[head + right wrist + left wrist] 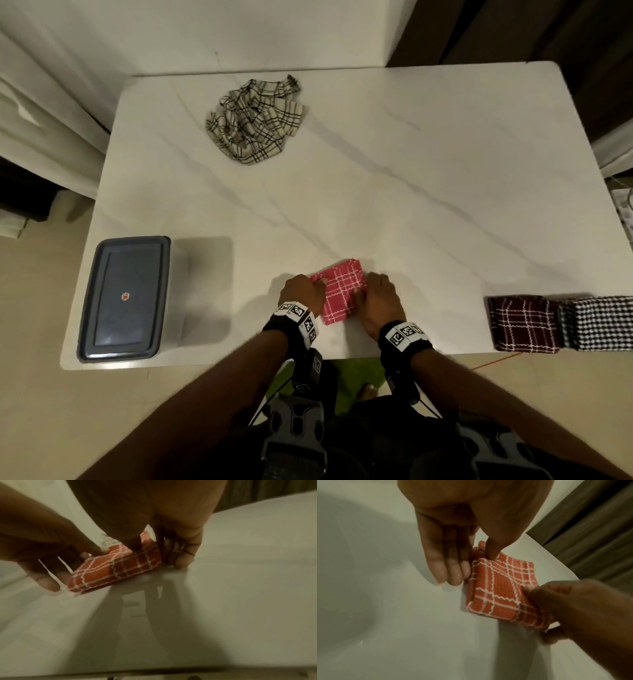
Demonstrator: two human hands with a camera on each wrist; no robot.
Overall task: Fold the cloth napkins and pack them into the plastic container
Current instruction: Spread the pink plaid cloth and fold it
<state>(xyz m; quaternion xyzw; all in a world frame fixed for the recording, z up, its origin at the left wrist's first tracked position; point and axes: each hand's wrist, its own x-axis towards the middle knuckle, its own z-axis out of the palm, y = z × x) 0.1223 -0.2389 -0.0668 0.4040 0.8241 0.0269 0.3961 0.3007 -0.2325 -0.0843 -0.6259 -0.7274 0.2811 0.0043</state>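
A folded red plaid napkin lies near the table's front edge. My left hand holds its left side, thumb on top and straight fingers against the edge. On the other side my right hand pinches it, thumb on top and fingers down beside the edge. The plastic container stands at the front left with its grey lid on. A crumpled beige plaid napkin lies at the back.
Two folded napkins sit at the front right: a maroon plaid one and a black-and-white checked one. The white marble table ends close behind my wrists. A wall and curtains border the far side.
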